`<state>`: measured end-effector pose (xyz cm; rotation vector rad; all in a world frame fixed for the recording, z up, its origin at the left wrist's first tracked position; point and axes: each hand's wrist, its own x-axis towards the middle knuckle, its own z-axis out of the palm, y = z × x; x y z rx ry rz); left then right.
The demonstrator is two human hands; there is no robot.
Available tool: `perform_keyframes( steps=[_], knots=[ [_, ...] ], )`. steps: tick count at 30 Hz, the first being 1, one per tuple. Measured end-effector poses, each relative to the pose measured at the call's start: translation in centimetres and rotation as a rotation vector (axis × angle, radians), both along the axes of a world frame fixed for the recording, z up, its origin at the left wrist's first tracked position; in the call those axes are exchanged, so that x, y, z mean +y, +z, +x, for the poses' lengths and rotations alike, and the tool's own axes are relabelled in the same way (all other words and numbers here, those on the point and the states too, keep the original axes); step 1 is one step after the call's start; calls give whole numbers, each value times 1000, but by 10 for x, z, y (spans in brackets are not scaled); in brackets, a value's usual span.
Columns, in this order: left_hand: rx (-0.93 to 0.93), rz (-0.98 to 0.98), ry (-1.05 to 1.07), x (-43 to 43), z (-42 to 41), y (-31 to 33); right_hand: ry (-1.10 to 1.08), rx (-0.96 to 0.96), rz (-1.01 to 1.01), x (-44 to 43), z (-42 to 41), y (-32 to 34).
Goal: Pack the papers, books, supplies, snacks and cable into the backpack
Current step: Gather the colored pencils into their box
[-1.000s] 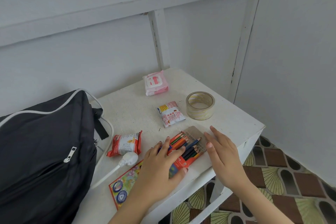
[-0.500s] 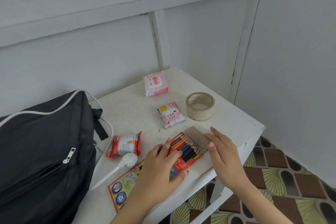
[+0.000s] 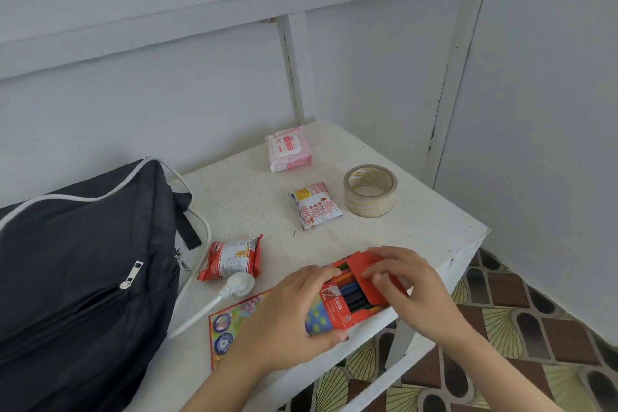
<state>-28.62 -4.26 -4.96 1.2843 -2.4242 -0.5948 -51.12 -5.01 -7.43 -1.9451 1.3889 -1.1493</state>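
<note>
A red box of coloured pencils (image 3: 347,298) lies near the front edge of the white table (image 3: 418,227). My left hand (image 3: 291,321) grips the box's near end, thumb at its front side. My right hand (image 3: 408,288) holds the red lid flap, folded over the pencil tips. Under the box lies a colourful booklet (image 3: 227,328). A red snack packet (image 3: 232,257), a white snack packet (image 3: 316,206), a tape roll (image 3: 369,191), a pink wipes pack (image 3: 289,149) and a white cable plug (image 3: 239,284) sit on the table. The black backpack (image 3: 77,271) stands at the left.
The table sits in a corner of grey walls; its right and front edges drop to a patterned tile floor (image 3: 521,328). The white cable runs along the backpack's side.
My right hand has lifted the box's flap and folded it over the pencils. My left hand has tightened its hold on the box.
</note>
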Motion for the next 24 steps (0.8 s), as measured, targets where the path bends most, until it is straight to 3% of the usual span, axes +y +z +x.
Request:
perform_keyframes(
  steps=[9, 18, 24],
  knots=[
    [-96, -53, 34, 8, 7, -6, 254, 365, 100, -14, -19, 17],
    [-35, 0, 41, 12, 13, -4, 453, 450, 298, -15, -29, 39],
    [23, 41, 18, 15, 17, -2, 485, 544, 301, -12, -29, 43]
  ],
)
